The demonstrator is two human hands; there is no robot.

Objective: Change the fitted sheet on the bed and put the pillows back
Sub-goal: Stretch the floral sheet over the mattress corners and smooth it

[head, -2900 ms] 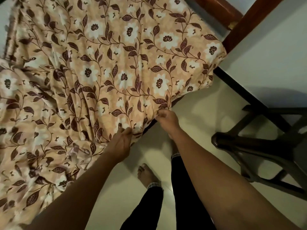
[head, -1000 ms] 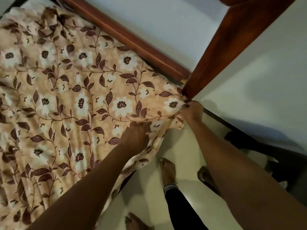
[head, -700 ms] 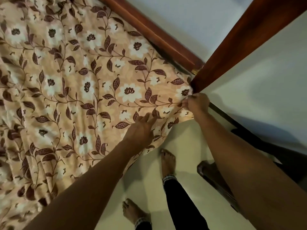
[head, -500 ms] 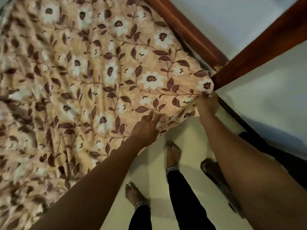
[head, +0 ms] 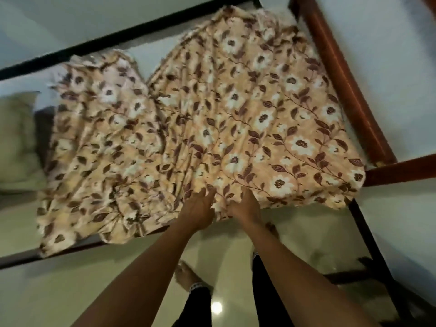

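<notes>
head view: the whole left side is smeared by motion blur, so the pillow [head: 16, 142] at the left edge reads only as a pale, soft, rounded block, cut off by the picture's border. the sheet [head: 236, 119] lies over the bed, thin peach cloth printed with white flowers and brown leafy vines, rumpled into long folds. its near left part sags in a bunched flap over the bed's side, while the right corner sits smooth and squared against the glossy red-brown wooden bed frame [head: 342, 79].

the left hand [head: 199, 208] rests on the sheet's near edge, fingers straight and close together. the right hand [head: 244, 207] is just beside it on the same edge. its fingertips sink into a fold, so i cannot tell whether they pinch the cloth.

the forearms hide much of the shiny pale floor [head: 94, 279]. one bare foot [head: 188, 277] shows between them.
</notes>
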